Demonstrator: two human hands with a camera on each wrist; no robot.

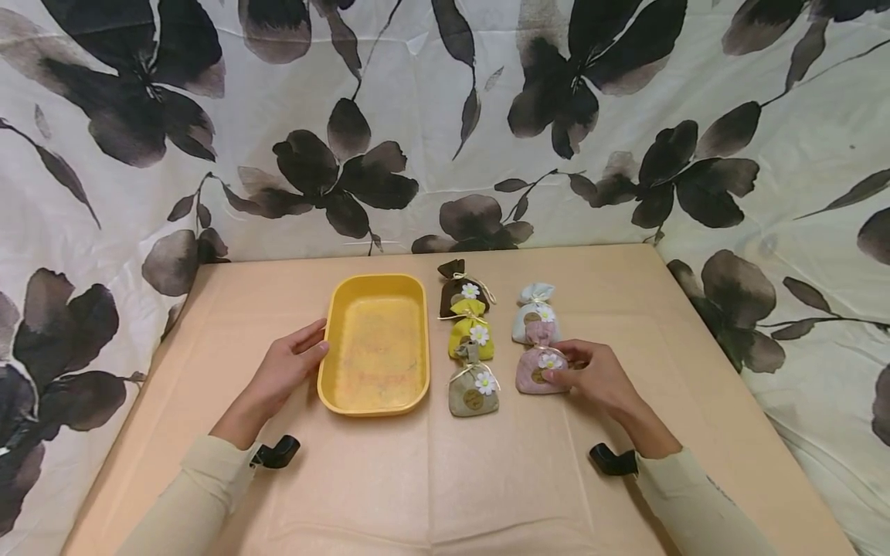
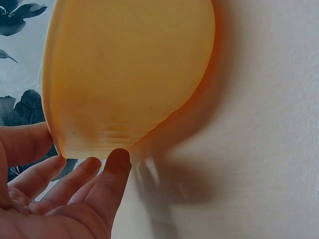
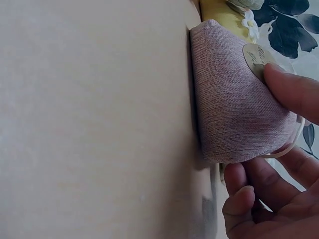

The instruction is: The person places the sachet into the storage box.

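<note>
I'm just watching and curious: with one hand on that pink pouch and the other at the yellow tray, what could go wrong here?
The right hand pinches the pink pouch mostly at its top, so it might slip or swing when lifted. The light blue pouch touches it and could be dragged along. The left hand only rests its fingertips on the yellow tray, so a nudge may slide it.

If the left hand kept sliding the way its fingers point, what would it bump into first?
The yellow tray. The left hand lies flat on the table, fingers pointing at the tray's near left side, and its fingertips seem to be right at the wall already, touching or nearly so. Nothing lies between them.
</note>
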